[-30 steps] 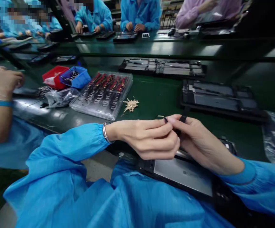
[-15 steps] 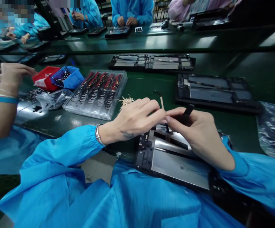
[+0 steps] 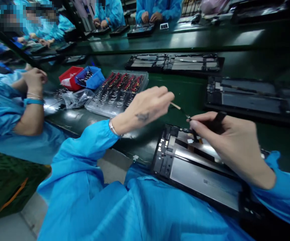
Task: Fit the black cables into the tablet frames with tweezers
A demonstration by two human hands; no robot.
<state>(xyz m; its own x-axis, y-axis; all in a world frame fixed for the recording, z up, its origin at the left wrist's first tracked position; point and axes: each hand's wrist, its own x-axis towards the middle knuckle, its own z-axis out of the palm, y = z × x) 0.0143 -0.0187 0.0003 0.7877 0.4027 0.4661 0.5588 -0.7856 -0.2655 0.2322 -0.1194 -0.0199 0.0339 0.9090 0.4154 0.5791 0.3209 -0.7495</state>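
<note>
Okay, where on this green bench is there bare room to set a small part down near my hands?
Bare green bench lies between the clear parts tray, the far frames and the right-hand frame. The left hand hovers at its edge. Crowded: the red bin, blue bin and plastic bags to the left.

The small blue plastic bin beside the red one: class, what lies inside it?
Inside the small blue plastic bin lies a heap of small dark and silvery parts, too small to identify. Its near wall hides the bottom. The red plastic bin touches its left side, partly covered.
</note>
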